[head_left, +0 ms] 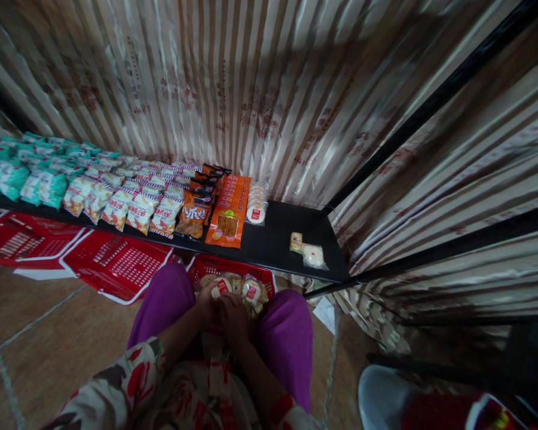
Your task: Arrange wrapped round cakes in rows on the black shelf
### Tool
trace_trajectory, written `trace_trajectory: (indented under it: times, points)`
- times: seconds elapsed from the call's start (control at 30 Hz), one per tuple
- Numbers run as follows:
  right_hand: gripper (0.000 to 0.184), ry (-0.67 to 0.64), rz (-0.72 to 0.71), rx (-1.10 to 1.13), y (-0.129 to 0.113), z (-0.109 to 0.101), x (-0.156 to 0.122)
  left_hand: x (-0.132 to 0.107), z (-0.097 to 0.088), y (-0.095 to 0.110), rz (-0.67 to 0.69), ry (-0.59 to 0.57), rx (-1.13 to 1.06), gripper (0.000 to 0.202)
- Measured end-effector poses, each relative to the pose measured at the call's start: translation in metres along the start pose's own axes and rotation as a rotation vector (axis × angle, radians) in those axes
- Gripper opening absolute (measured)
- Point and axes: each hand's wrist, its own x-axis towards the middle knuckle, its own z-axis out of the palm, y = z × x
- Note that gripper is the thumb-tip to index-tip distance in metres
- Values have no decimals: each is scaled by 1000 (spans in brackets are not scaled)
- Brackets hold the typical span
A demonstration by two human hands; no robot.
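Note:
Between my knees, my left hand [206, 306] and my right hand [233, 315] are close together over the red basket [264, 273]. Both are closed around a round white wrapped cracker packet [221, 288] with a red label. The undersides of my fingers are hidden. Another packet with the same red label [251, 291] lies in the basket just right of my right hand, among several clear-wrapped pieces. On the black shelf [280, 224] above, a short row of similar white round packets [256, 212] stands beside a flat orange snack bag [228, 212].
To the left, the shelf holds orange-black bags [192, 215], several white snack bags [140, 209] and teal-white bags [49, 182]. A small yellowish packet [296, 241] and a white packet [314, 255] lie near its right end. Red baskets [116, 263] sit below; a striped curtain [233, 77] hangs behind.

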Motion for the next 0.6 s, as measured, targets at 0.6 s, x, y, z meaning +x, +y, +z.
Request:
trace_trajectory:
  times: [0.6]
  points:
    - [24,129,292,150,33,-15,-5,-9,4,-4,34,101,7,27]
